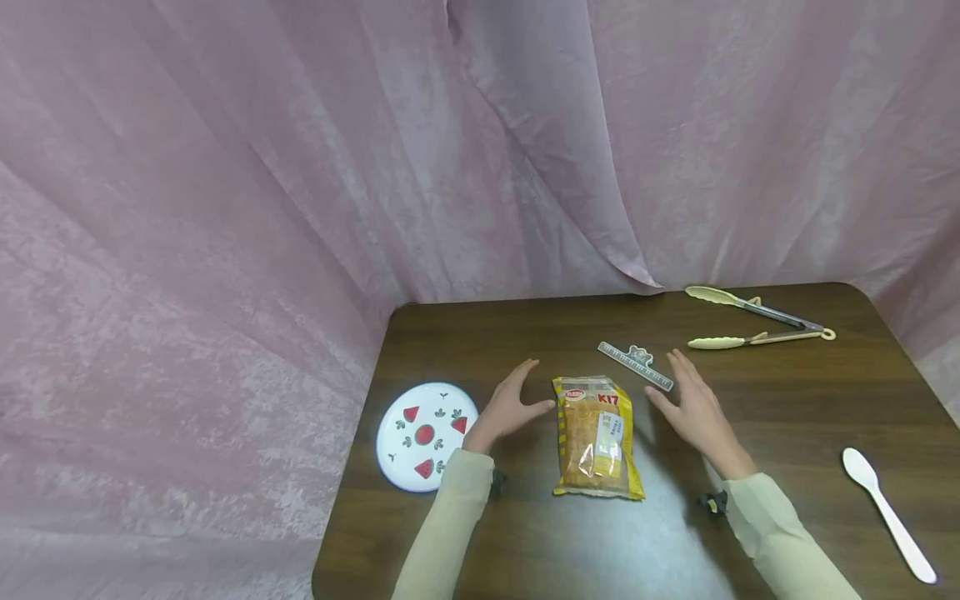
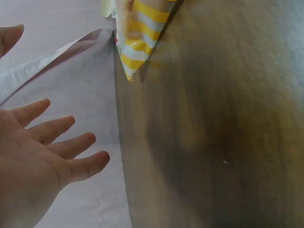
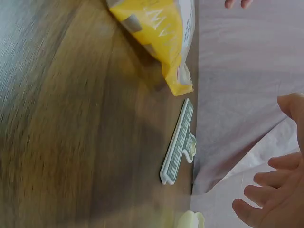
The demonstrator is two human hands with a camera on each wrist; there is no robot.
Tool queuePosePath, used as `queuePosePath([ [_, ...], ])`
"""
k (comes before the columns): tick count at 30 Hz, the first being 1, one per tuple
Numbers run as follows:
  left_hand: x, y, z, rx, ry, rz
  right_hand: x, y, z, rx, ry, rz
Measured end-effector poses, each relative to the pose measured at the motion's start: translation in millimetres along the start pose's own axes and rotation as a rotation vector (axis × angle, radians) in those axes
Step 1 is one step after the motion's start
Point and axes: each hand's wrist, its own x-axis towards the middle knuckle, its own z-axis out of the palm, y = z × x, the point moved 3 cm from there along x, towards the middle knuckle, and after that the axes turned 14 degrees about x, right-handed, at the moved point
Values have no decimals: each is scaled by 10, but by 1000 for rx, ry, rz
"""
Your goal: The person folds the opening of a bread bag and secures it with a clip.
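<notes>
A yellow, partly clear bread package (image 1: 592, 442) lies on the table between my two hands. To its left, my left hand (image 1: 506, 410) hovers with fingers spread and thumb toward the package, holding nothing. On the other side my right hand (image 1: 699, 414) is also spread and holds nothing. Just behind the package and near the right fingertips lies a bag clip (image 1: 636, 365), also seen in the right wrist view as a long grey-white clip (image 3: 178, 147). The package's striped corner (image 2: 137, 40) shows at the top of the left wrist view, apart from the left fingers.
A white plate with a watermelon pattern (image 1: 408, 417) sits at the left, partly behind the left wrist. Spread tongs with cream tips (image 1: 787, 319) lie at the back right. A white spoon (image 1: 885, 508) lies at the far right. Pink curtains (image 1: 480, 150) hang behind the table (image 1: 750, 392).
</notes>
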Motion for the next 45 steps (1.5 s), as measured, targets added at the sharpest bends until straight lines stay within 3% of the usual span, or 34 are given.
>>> queuePosePath([
  [12,265,201,-8,-14,61,105,120,-70,53,24,52,-58],
  [19,325,304,90,-25,48,94,112,-52,128,88,103,-76],
  [23,396,370,144,-27,48,137,164,-67,207,148,102,-56],
  [31,591,507,278,3,-9,194,242,-62,371,165,79,7],
  [36,679,546,300,45,-52,212,233,-22,427,168,94,-8],
  [45,882,587,341,-9,-210,215,241,90,487,105,28,43],
])
